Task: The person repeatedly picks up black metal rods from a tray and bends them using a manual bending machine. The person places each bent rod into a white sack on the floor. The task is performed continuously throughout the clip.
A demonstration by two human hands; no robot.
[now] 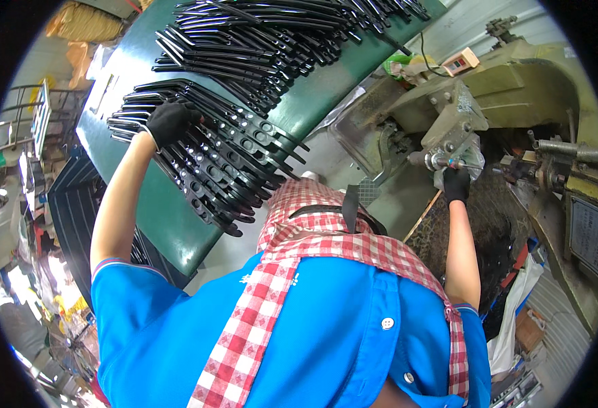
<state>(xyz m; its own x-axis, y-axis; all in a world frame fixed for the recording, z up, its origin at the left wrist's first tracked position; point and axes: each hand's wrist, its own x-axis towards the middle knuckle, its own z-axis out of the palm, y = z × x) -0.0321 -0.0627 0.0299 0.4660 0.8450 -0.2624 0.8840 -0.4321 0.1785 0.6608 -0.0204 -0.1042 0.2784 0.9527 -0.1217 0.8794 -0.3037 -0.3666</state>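
My left hand, in a black glove, has its fingers curled on a black bent metal part in a row of similar parts with flat, holed ends, lying on the green tabletop. My right hand, also black-gloved, is closed at the tool head of an olive-green machine, just below a shiny horizontal fitting; what its fingers hold is hidden.
A bundle of black bent tubes covers the far tabletop. A small switch box with a cord sits on the machine. A spring is at the right, dark corrugated panels stand at the left, and cluttered shelving lies beyond.
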